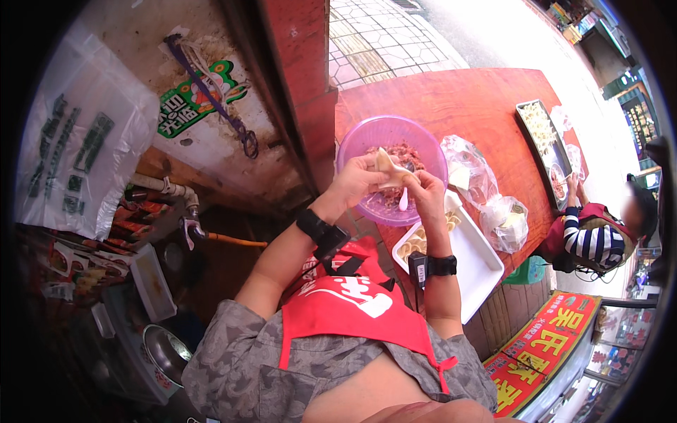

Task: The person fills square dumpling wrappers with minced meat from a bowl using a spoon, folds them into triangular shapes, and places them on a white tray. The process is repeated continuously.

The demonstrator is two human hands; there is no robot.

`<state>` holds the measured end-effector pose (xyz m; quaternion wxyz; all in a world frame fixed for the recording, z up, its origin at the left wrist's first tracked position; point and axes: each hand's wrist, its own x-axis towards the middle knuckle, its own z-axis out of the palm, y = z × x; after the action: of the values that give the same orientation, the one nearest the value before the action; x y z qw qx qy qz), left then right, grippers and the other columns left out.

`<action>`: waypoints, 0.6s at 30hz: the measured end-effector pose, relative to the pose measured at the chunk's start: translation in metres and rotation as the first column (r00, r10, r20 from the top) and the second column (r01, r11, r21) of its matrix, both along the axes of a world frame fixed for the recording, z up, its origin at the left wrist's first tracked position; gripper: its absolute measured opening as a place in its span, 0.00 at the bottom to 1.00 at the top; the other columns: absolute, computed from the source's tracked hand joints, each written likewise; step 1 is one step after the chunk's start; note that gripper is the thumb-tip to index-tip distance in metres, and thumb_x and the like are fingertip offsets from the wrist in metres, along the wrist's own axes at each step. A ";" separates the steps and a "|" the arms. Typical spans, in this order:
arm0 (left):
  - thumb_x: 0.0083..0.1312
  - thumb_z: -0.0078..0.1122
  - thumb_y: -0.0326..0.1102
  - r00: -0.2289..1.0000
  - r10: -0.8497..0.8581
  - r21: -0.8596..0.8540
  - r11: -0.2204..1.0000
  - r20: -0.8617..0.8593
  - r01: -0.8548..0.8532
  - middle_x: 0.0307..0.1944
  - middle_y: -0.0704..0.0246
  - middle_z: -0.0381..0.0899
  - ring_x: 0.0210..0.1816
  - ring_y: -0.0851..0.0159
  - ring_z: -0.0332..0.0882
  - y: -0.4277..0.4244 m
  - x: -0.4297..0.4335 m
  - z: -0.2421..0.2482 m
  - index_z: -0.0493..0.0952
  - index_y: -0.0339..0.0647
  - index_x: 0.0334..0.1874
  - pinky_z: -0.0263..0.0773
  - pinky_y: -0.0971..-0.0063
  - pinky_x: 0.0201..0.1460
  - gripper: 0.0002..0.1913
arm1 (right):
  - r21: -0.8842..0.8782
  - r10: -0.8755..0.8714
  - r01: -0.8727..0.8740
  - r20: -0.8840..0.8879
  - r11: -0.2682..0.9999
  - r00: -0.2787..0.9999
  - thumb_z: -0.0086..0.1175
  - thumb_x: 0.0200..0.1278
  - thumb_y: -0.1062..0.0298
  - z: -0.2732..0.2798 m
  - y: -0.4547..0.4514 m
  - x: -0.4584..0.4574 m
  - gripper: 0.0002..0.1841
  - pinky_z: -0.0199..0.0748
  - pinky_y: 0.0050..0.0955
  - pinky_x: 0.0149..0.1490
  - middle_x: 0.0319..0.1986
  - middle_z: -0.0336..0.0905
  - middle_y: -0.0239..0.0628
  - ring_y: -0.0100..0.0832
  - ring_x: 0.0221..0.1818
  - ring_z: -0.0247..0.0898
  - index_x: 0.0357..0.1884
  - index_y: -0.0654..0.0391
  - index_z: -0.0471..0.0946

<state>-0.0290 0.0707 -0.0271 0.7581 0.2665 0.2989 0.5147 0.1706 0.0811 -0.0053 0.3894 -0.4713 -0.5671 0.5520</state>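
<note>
My left hand (359, 178) and my right hand (427, 191) pinch a folded dough wrapper (390, 168) between their fingertips. Whether filling lies inside the fold cannot be seen. Both hands are over a translucent purple plastic bowl (355, 129) of minced meat filling (404, 152). A pale-handled spoon (403, 201) stands in the meat beside my right fingers. Below my right forearm is a white tray (473, 275), with rows of wrapped dumplings (414, 244) at its far-left end. Clear plastic bags (470, 158) with wrapper stacks (512, 221) lie right of the bowl.
The red wooden table (423, 95) meets a red post (304, 79) at its left. Across it, another person (597, 238) works at a long tray of dumplings (539, 129). A tap (191, 224) with an orange hose (235, 239) and a hanging plastic bag (79, 137) are on my left.
</note>
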 end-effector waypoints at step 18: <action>0.77 0.48 0.38 0.920 0.261 -0.235 0.952 0.293 -0.195 0.53 0.63 0.80 0.54 0.63 0.81 -0.040 0.053 0.008 0.74 0.37 0.56 0.81 0.68 0.56 0.14 | -0.045 -0.352 0.400 -0.570 0.915 0.742 0.49 0.76 0.64 -0.009 -0.046 -0.043 0.15 0.71 0.22 0.53 0.45 0.82 0.35 0.24 0.47 0.76 0.53 0.63 0.80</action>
<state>0.0240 0.0304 -0.0193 0.7539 0.0646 0.2513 0.6035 0.1271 0.0351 -0.0144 0.6617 -0.3743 -0.3402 0.5535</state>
